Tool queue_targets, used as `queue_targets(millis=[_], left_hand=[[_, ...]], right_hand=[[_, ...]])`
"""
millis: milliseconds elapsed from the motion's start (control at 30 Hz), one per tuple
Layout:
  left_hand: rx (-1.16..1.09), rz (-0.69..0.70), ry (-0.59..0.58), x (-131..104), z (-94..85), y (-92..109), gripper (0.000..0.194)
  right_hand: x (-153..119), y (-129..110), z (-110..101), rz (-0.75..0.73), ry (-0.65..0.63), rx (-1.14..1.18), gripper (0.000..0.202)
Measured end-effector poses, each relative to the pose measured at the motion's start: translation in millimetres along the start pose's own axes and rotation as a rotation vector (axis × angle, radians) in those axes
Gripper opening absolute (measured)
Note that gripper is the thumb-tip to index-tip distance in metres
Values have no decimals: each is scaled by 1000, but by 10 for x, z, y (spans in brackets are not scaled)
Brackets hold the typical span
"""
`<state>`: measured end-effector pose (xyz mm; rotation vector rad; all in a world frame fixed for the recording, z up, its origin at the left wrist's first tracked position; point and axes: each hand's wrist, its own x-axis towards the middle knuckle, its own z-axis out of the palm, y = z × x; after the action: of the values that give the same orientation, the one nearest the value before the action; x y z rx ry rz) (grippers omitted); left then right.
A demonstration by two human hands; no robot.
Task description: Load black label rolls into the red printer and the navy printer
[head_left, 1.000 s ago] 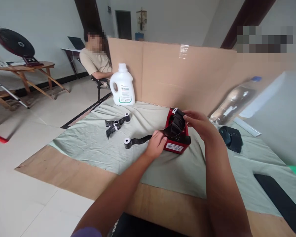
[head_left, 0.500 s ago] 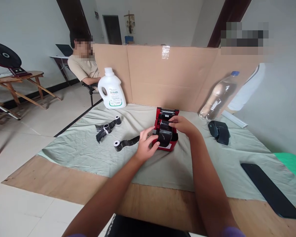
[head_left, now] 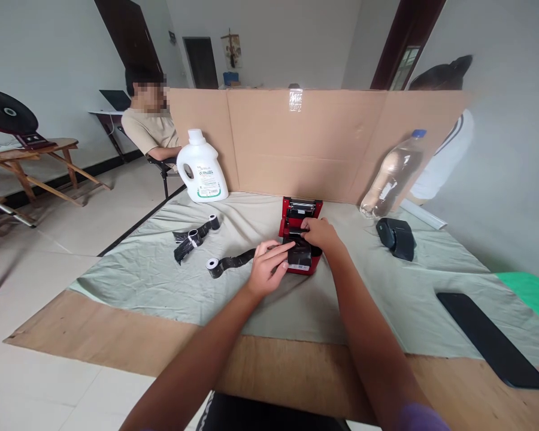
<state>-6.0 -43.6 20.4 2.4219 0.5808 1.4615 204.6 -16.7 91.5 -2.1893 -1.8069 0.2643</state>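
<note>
A small red-and-black device with its lid raised, looking like a label printer, stands on the cloth in front of me. A black film roll lies in its lower half. My left hand rests at the device's left side, fingers stretched across the film and thumb apart. The fingers of my right hand are bent together at the film's upper end, near the hinge; the fingertips are partly hidden. Left of the device, a white-cored roll trails a black strip that runs behind my left hand.
More black film rolls lie to the left. A white detergent jug and a plastic bottle stand before a cardboard screen. At right are a black device and a dark flat slab. Two people sit beyond.
My right hand has moved down and inward over the film's upper end. The film now sits lower in the device. My left fingers have stretched further across it.
</note>
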Motion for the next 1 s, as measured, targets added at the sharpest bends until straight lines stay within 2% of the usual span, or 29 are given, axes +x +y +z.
queue_targets(millis=[200, 267, 367, 433, 500, 600, 767, 900, 1000], left_hand=[[7, 4, -18, 5, -1, 5, 35], [-5, 8, -14, 8, -4, 6, 36], [-17, 2, -7, 14, -7, 10, 40], [-12, -3, -7, 17, -10, 16, 43], [-8, 3, 0, 18, -13, 22, 43], [12, 19, 4, 14, -23, 20, 43], [79, 55, -43, 21, -63, 8, 37], [114, 157, -119, 46, -84, 35, 32], [105, 189, -96, 48, -84, 46, 31]], right_hand=[[5, -65, -14, 54, -60, -26, 20], [22, 6, -60, 41, -78, 88, 18], [19, 206, -197, -27, -122, 389, 20], [-6, 332, -300, -10, -49, 566, 28], [-31, 397, -365, 48, 128, 690, 32], [-39, 367, -353, 28, 302, 820, 47], [4, 241, -204, 24, 336, 897, 61], [12, 224, -157, 15, 358, 900, 61], [-6, 220, -165, 15, 367, 920, 57]])
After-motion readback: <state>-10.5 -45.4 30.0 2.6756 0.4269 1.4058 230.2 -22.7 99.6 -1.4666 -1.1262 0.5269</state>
